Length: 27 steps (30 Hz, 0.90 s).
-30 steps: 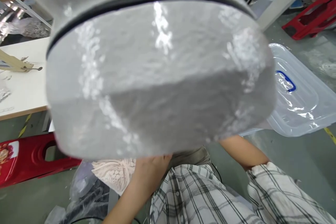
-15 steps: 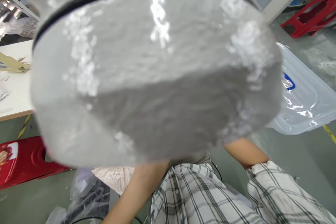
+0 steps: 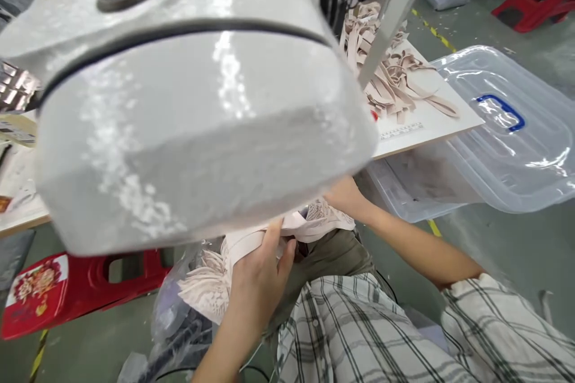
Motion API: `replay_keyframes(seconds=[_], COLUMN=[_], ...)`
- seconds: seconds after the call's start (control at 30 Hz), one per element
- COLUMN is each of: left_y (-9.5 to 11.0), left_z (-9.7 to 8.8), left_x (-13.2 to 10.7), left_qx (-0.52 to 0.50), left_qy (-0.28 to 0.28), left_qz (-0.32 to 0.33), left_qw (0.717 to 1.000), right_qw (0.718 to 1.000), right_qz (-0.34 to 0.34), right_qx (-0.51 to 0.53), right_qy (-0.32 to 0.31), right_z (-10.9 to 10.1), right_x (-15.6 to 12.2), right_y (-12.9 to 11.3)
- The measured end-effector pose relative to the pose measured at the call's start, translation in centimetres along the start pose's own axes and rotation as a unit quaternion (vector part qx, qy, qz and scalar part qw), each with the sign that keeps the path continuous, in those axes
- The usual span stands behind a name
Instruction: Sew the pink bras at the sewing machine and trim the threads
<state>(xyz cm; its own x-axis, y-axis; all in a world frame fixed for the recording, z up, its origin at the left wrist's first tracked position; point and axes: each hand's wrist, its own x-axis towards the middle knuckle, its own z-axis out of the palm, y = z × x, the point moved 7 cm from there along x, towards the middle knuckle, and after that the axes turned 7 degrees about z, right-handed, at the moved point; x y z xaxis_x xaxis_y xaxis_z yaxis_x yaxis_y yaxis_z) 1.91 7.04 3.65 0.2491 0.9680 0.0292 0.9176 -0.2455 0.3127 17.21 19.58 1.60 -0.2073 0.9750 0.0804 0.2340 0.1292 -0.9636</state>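
Note:
A large light-grey sewing machine head, glossy and close to the camera, covers much of the view. Below its lower edge, my left hand grips a pale pink lace fabric piece with a smooth band, its index finger and thumb lying on the band. Gathered folds of the fabric hang down left of that hand, over my lap. My right hand is at the fabric's right end, under the machine's edge. Its fingers are hidden behind the machine, so its grip does not show.
Pale pink strips lie heaped on the white table at right. A clear plastic lid with a blue handle rests over a clear bin. A red stool stands at left, beside plastic-wrapped material.
The view has shifted, so the machine head sits further left and higher. My hands, the fabric and the table with the strips now show; earlier the machine hid them.

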Motion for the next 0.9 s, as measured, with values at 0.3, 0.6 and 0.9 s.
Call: replay_keyframes(seconds=[0.3,0.6,0.9], left_y=[1.3,1.9,1.9], left_z=[-0.3,-0.2,0.2], left_x=[0.5,1.0,0.5], left_qx=[0.021,0.028,0.01], left_qy=[0.043,0.031,0.047], left_qz=[0.064,0.056,0.054], left_qw=[0.997,0.998,0.997], right_qw=[0.996,0.996,0.994], right_qz=[-0.015,-0.001,0.001], right_qx=[0.086,0.088,0.107], right_qy=[0.011,-0.004,-0.018], right_z=[-0.5,-0.6,-0.6], right_x=[-1.6,-3.1,-3.9], right_y=[0.9,1.1,0.8])
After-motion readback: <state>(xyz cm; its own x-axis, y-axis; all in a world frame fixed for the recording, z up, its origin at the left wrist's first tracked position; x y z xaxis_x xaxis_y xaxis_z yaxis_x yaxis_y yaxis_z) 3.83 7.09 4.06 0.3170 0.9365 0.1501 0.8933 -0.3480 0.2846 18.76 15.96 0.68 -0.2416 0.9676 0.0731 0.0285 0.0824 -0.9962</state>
